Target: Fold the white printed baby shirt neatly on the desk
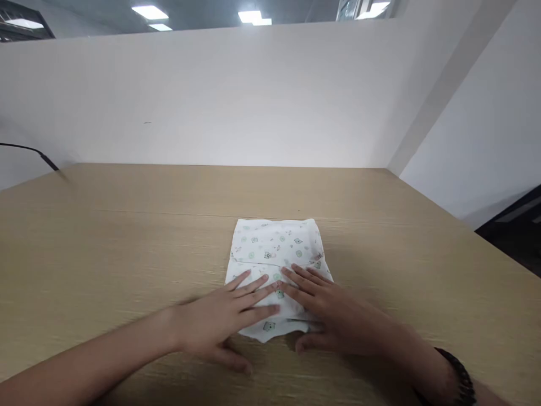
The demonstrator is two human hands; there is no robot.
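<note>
A white cloth [276, 242] with small green and pink printed figures lies folded on the wooden table, with a crease running across its middle. My left hand [228, 318] rests flat over the cloth's lower left part, fingers spread and thumb off the near edge. From the other side, my right hand [323, 307] lies on the lower right part, fingers stretched out toward the middle. The fingertips of both hands nearly meet. Below the hands, the cloth's near edge hangs unevenly, with a loose flap showing. Neither hand grips the fabric.
The light wooden table [147, 248] spreads out on all sides. A white wall [236, 101] stands behind it, with another at the right. A black cable [40, 152] comes in at the left edge. Something black [515, 228] sits beyond the table's right side.
</note>
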